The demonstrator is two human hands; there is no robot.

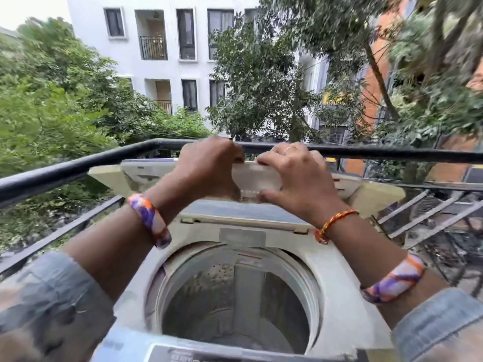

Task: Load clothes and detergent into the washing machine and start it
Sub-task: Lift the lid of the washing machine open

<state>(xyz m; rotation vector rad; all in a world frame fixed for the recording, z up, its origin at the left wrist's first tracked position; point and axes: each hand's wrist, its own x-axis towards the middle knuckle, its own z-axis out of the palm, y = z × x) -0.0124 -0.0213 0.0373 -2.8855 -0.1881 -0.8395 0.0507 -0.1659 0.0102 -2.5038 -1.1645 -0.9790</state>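
A white top-loading washing machine (337, 288) stands in front of me on a balcony. Its folding lid (146, 173) is raised and leans back toward the railing. The steel drum (235, 296) is open, and I see no clothes inside it. My left hand (209, 165) and my right hand (290, 176) both grip the lid's upper edge, close together near its middle. No clothes or detergent show in the view. The machine's control panel (183, 356) sits at the bottom edge, blurred.
A black metal balcony railing (78, 165) runs right behind the machine and along the left side. Metal bars and clutter (444, 218) lie at the right. Trees and a white building stand beyond the railing.
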